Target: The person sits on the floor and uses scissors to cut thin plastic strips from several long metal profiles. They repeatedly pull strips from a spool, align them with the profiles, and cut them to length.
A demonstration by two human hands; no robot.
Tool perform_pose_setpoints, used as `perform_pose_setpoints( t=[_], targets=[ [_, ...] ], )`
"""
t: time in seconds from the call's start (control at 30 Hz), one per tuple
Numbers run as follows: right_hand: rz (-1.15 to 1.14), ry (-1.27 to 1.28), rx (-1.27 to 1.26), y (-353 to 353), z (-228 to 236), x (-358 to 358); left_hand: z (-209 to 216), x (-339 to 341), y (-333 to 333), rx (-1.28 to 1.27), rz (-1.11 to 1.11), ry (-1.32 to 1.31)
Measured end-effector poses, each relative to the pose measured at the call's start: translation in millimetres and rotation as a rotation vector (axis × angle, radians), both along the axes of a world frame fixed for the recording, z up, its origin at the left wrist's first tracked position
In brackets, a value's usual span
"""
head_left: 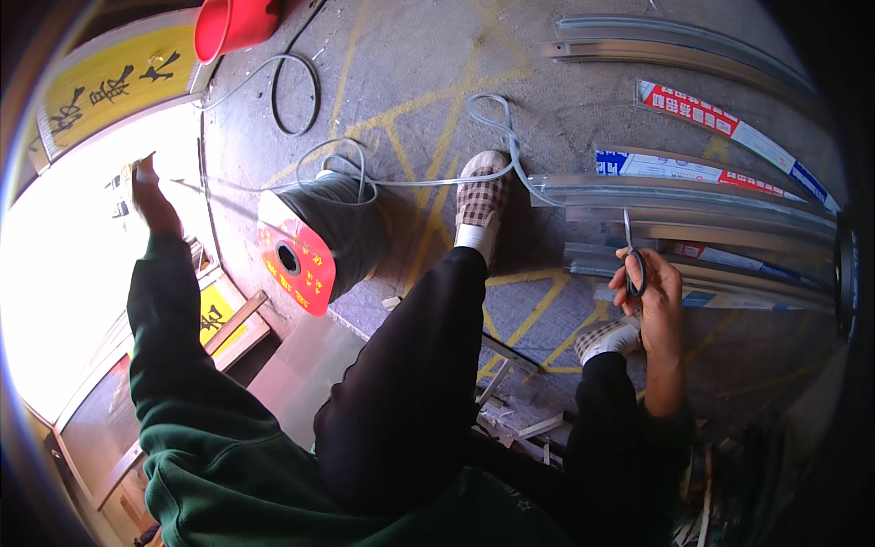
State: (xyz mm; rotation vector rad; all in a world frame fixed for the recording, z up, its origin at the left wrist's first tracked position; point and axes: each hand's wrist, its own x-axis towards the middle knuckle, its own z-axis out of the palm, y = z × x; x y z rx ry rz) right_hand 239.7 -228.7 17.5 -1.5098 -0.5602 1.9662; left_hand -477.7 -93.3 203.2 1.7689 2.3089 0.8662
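Note:
My right hand point(663, 287) is wrapped around the dark handles of a pair of scissors point(627, 230), whose blades point away from me. Stretched out to the far left, my left hand point(155, 202) is partly washed out by bright light; the thin grey cord point(415, 183) runs up to it, seemingly held in its fingers. That cord passes over a large reel point(351, 237) of grey cord with a red and yellow end label, then across my left checked shoe point(481, 189). It loops loosely beyond the shoe and reaches the ends of long metal profiles point(674, 196).
More metal profiles point(665, 41) lie at the far right, with red, white and blue printed strips point(688, 108) among them. A red bucket point(232, 25) stands at the far left near a yellow sign point(114, 87). Offcuts point(538, 427) litter the floor between my legs.

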Motion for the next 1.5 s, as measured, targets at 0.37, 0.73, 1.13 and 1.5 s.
perform_pose_setpoints(
  t=[0.37,0.73,1.13,1.5],
  targets=[
    [-0.005,-0.005,-0.064,2.3,4.9,1.1,-247.6,359.9,-36.1,-0.821,-0.818,-0.030],
    [-0.018,0.025,-0.065,0.6,4.0,0.5,-280.3,322.2,-53.6,-0.440,-0.584,0.121],
    [-0.031,0.043,-0.023,-0.2,0.2,-1.1,-218.3,-140.0,-41.0,-0.752,0.419,0.393],
    [-0.017,0.050,-0.095,3.6,7.5,-2.7,-226.8,304.9,-17.6,-0.346,-0.652,0.026]
  ],
)
